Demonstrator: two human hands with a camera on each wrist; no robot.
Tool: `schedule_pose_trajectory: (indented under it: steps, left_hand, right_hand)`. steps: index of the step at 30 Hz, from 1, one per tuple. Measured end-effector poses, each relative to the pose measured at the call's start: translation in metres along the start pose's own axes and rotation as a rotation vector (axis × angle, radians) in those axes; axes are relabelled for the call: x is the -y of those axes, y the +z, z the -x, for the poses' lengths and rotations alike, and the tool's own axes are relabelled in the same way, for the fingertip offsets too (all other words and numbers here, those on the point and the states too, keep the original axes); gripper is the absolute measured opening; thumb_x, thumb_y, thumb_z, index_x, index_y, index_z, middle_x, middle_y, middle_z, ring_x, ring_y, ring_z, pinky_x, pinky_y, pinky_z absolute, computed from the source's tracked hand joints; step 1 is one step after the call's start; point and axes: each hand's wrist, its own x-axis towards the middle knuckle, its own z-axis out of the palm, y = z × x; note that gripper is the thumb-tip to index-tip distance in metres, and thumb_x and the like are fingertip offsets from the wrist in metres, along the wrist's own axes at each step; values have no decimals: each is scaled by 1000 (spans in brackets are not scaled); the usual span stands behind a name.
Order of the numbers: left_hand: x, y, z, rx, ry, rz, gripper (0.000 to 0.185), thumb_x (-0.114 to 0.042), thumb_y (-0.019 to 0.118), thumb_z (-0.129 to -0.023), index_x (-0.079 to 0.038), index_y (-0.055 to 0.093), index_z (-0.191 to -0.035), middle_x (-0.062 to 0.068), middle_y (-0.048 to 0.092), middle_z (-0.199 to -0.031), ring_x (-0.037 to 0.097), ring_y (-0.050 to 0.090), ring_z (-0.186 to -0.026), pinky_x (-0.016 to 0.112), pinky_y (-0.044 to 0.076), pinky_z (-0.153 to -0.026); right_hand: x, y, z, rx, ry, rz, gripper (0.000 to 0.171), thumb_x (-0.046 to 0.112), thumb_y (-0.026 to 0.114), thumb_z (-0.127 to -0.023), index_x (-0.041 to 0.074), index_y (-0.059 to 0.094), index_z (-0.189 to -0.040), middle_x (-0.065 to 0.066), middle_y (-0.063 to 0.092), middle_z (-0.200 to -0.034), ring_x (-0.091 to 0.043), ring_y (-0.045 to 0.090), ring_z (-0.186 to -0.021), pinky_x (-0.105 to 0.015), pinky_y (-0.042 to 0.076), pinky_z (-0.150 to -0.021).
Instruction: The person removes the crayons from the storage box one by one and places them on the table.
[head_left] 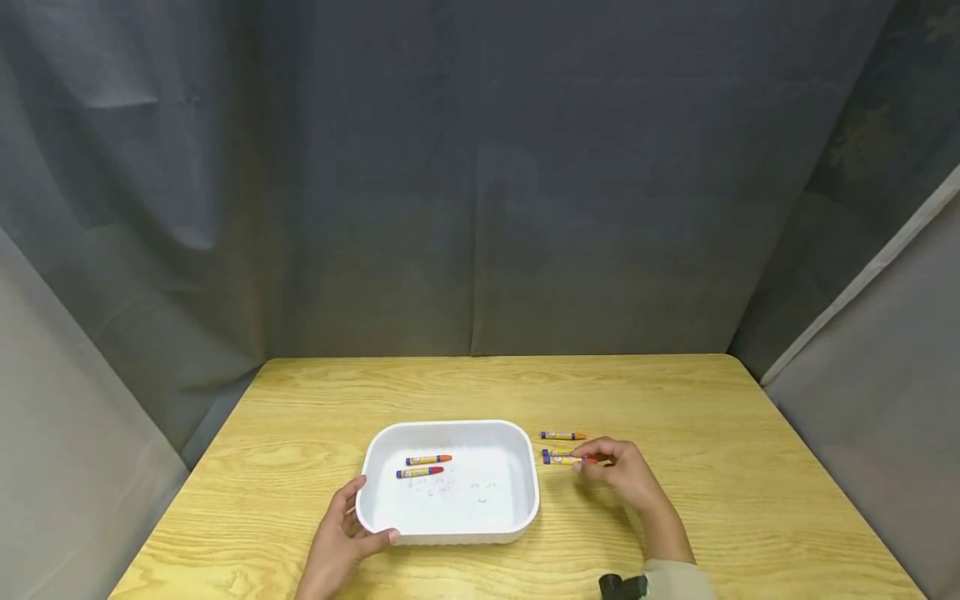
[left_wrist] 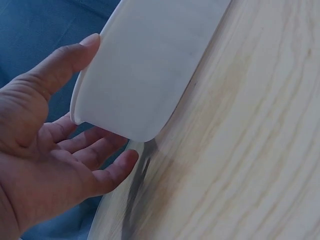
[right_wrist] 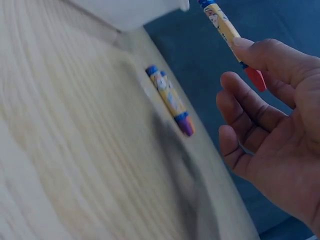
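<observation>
My right hand (head_left: 618, 475) pinches a red crayon (right_wrist: 225, 27) near its tip between thumb and fingers; its yellow wrapper has a blue end. In the right wrist view the crayon is raised above the table. Just beyond it, two more crayons (right_wrist: 171, 97) lie on the wood, one purple-tipped, one orange-tipped. At the left front corner of the white plastic tray (head_left: 450, 537), my left hand (head_left: 341, 533) holds on, thumb at the front rim and fingers along the left side. Inside lie an orange-red crayon (head_left: 428, 459) and a red crayon (head_left: 420, 472), side by side.
The wooden table (head_left: 712, 467) extends around the tray on all sides. Small dark marks show on the tray's floor. Grey curtains (head_left: 480, 208) hang behind the table, with pale panels at left and right. A dark strap device (head_left: 622, 586) sits at my right wrist.
</observation>
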Motion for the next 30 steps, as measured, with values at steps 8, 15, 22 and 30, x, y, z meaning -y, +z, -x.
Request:
schedule_pose_trajectory:
  steps: [8, 15, 22, 30]
  left_hand:
    - [1, 0, 0, 12, 14, -2, 98, -4, 85, -63, -3, 27, -142, 25, 36, -135, 42, 45, -117, 38, 45, -90]
    - [-1, 1, 0, 5, 14, -11, 98, -5, 86, -61, -2, 28, -141, 26, 39, -133, 42, 46, -117, 38, 45, -90]
    - [-1, -3, 0, -6, 14, -9, 97, -1, 84, -61, -2, 30, -141, 26, 39, -134, 42, 45, -117, 36, 45, -90]
    - [3, -6, -2, -6, -18, -30, 100, -3, 85, -61, -3, 27, -142, 23, 38, -135, 40, 46, -117, 38, 44, -91]
  right_hand:
    - [-16, -8, 2, -48, 105, -58, 18, -1, 71, -78, -3, 69, -96, -15, 61, -104, -23, 53, -89, -30, 47, -73]
    - [-33, -7, 2, -84, 139, -47, 18, 5, 75, -77, -1, 70, -94, -14, 61, -103, -22, 52, -85, -26, 46, -68]
    - [-41, 2, 0, -78, 105, -16, 16, 6, 76, -76, 1, 71, -90, -11, 61, -96, -23, 51, -84, -27, 46, -67]
    - [-41, 11, -3, -58, 71, 77, 13, 6, 77, -75, 5, 72, -87, -6, 60, -91, -20, 51, -81, -27, 44, -67]
